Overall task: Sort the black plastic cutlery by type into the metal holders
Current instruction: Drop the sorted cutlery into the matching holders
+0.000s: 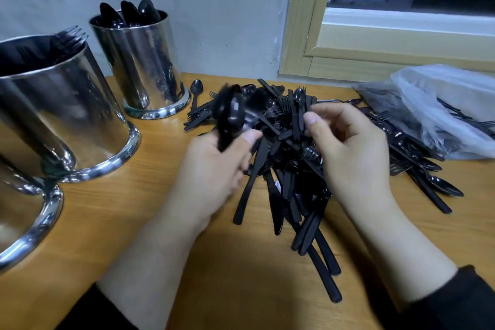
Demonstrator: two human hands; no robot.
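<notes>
Mid-sort: right hand [353,147] pinches one black spoon [298,112] upright over the mixed cutlery pile [289,182], bowl up, long axis near vertical. Left hand [217,166] grips a blurred bunch of spoons [230,112], bowls up. Next, probably: add it to the bunch, drop all in the far spoon holder [142,61]; fork holder [53,104] sits nearer.

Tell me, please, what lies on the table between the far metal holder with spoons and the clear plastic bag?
In the head view, the loose cutlery pile fills that stretch, between the spoon holder and the plastic bag; both hands work over it.
</notes>
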